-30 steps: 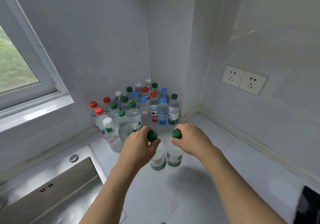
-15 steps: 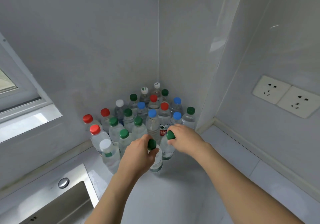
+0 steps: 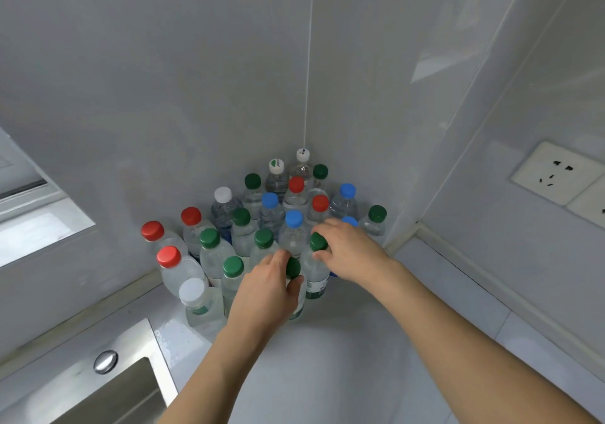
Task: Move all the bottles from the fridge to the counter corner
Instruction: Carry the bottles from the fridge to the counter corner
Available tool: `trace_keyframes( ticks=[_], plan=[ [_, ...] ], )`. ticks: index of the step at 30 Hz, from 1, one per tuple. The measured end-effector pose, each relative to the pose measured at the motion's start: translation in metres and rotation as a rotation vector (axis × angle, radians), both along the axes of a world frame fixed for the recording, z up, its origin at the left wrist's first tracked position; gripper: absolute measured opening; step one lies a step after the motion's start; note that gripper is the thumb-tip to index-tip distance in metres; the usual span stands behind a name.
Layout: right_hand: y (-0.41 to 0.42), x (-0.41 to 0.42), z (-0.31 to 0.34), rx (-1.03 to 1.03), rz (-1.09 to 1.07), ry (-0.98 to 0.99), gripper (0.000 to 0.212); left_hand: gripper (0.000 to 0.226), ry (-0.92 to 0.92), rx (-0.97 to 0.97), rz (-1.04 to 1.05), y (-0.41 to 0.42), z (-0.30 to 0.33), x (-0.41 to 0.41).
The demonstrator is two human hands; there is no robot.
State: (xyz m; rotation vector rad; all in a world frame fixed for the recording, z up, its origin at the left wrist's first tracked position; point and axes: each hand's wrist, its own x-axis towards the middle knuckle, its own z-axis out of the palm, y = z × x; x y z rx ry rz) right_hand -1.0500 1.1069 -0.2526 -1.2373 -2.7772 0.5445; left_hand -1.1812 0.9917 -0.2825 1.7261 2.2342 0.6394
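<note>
**Two more bottles pushed in against the cluster in the counter corner**

Both bottles now stand hard against the front of the group, where half a second ago they were a little short of it, and a second ago well out on the open counter [image 3: 376,351].

Largest first: two pale walls meet in a corner, with a double wall socket [image 3: 563,178] on the right wall and a window frame [image 3: 36,207] at far left. Below them runs the white counter, with the steel edge of a sink [image 3: 131,391] at lower left.

Packed into the corner is the cluster of water bottles [image 3: 262,214], all upright, with green, red, blue and white caps.

At its near edge, the left hand [image 3: 265,292] grips the neck of a green-capped bottle [image 3: 296,292], thumb and fingers curled just under the cap. Beside it, the right hand [image 3: 350,250] pinches the cap of a second green-capped bottle [image 3: 316,273].

Both bottles look seated on the counter, touching their neighbours, so this delivery seems almost finished; only letting go appears to remain. Whether more bottles wait in the fridge cannot be told, as it is out of view.
</note>
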Motion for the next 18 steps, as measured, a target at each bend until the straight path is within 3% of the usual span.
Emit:
trace_keyframes(
  ticks=[14, 18],
  plan=[
    [-0.003, -0.002, -0.004, -0.109, -0.144, 0.085, 0.040, 0.023, 0.005, -0.062, -0.013, 0.007, 0.002, 0.001],
    [-0.012, 0.013, 0.003, -0.183, -0.161, 0.087, 0.068, 0.029, 0.134, -0.158, -0.038, 0.005, 0.017, 0.005]
  ],
)
